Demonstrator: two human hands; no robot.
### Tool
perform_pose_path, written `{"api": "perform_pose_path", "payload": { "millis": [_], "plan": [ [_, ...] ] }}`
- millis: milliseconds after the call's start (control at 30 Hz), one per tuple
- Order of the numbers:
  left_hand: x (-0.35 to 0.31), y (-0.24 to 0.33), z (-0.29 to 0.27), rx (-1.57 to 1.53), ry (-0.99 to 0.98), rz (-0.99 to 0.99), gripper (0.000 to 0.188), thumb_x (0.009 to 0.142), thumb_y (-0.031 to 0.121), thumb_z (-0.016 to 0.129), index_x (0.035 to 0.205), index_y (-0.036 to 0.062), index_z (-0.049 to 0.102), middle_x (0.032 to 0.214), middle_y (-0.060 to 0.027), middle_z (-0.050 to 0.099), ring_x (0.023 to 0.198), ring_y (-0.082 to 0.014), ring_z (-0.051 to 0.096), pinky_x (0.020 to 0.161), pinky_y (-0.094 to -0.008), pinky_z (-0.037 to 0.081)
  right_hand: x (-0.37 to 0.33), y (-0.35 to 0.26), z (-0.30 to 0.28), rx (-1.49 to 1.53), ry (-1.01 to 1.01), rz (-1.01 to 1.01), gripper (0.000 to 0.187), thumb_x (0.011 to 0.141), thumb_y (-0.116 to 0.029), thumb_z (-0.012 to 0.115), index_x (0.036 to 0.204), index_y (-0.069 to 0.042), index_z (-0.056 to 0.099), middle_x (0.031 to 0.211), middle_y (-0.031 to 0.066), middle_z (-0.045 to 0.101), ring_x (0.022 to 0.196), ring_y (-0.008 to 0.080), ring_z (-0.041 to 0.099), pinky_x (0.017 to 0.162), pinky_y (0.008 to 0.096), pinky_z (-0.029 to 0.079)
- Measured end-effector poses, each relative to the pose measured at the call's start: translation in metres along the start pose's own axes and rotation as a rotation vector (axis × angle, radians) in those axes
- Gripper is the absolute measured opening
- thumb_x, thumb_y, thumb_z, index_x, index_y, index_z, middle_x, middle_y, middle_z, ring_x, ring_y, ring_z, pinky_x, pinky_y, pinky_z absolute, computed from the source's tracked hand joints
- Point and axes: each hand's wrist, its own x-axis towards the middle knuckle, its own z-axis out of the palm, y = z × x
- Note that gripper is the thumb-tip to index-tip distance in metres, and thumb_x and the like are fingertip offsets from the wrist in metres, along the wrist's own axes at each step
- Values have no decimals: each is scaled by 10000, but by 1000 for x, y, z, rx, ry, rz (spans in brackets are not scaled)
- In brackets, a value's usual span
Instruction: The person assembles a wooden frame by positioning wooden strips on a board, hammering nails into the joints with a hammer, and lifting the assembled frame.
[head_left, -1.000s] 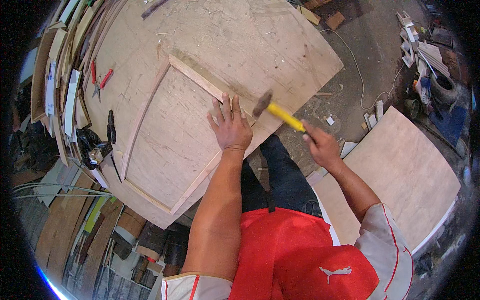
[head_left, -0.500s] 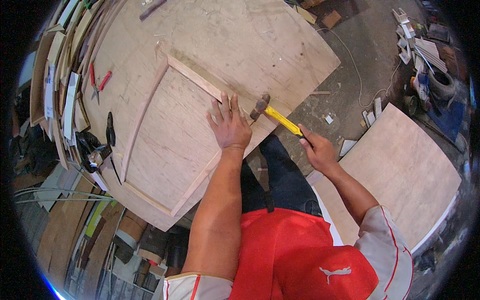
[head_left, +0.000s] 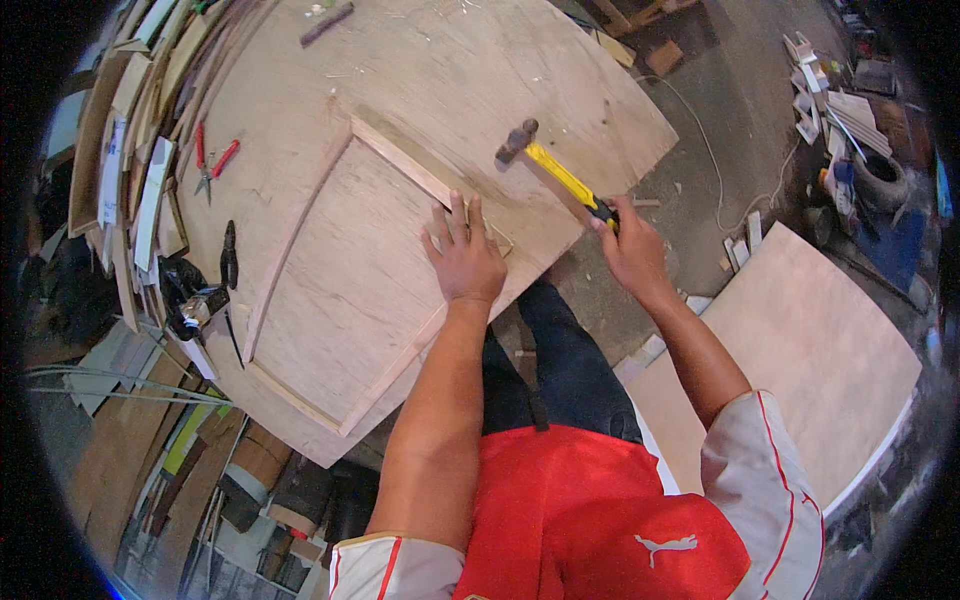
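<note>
My left hand (head_left: 466, 258) lies over the near right corner of a rectangular frame of thin wooden strips (head_left: 398, 162), fingers spread and pressing on it. Its palm hides part of that corner. The frame rests flat on a plywood-topped table (head_left: 560, 90). In my right hand (head_left: 632, 245) is a hammer (head_left: 560, 172) with a yellow and black handle, gripped near the handle's end. The hammer's rusty head is up and right of my left fingers, apart from the frame. Whether a nail stands at the corner cannot be made out.
Red-handled snips (head_left: 211, 165) and black-handled pliers (head_left: 229, 258) lie left of the frame. A dark stick (head_left: 327, 25) is at the far side. Wood offcuts (head_left: 150, 120) crowd the left edge. A large pale board (head_left: 790, 340) stands at my right, and a cable (head_left: 716, 170) trails across the floor.
My right hand has raised the hammer, its head moving away from the frame's corner toward the far side. My left hand stays on the corner. The view has shifted slightly.
</note>
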Motion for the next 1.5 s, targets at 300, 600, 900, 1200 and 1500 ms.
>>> {"api": "perform_pose_path", "payload": {
  "millis": [300, 600, 900, 1200, 1500],
  "plan": [
    [-1, 2, -2, -155, 63, 41, 642, 991, 286, 545, 1607, 169, 405, 1730, -111, 242, 1576, -411, 220, 1234, -658, 175, 94, -66, 53, -208, 511, -386, 328, 970, -231, 652, 1242, -49, 621, 1138, 183, 646, 1131, 396, 579, 932, 534, 489],
    [-5, -100, -31, -447, 184, 80, 686, 914, 289, 718, 1528, 83, 490, 1609, -223, 416, 1483, -468, 365, 1211, -592, 280, 14, -84, 106, 86, 552, -256, 427, 916, -249, 741, 1264, -26, 634, 1172, 177, 651, 1096, 379, 608, 959, 496, 485],
    [-40, -344, -78, -131, 381, -92, 566, 880, 326, 805, 1325, 18, 640, 1344, -253, 626, 1282, -450, 556, 1093, -548, 429, -99, -99, 183, 766, 208, 338, 376, 998, -237, 705, 1261, 17, 617, 856, 46, 662, 733, 118, 630, 616, 276, 481],
    [-40, -403, -73, -102, 338, -62, 386, 895, 324, 791, 1191, 86, 721, 1134, -102, 693, 1046, -326, 624, 883, -462, 499, -81, -134, 205, 836, 259, 253, 400, 992, -216, 705, 1303, 14, 604, 949, 73, 673, 837, 148, 652, 682, 288, 530],
    [-35, -412, -73, -146, 377, -22, 322, 883, 319, 805, 1095, 85, 744, 1044, -103, 709, 957, -324, 641, 815, -450, 509, -77, -96, 218, 860, 363, 331, 543, 963, -174, 716, 1446, -38, 510, 1109, 53, 596, 918, 160, 609, 734, 295, 539]
  ]
}}
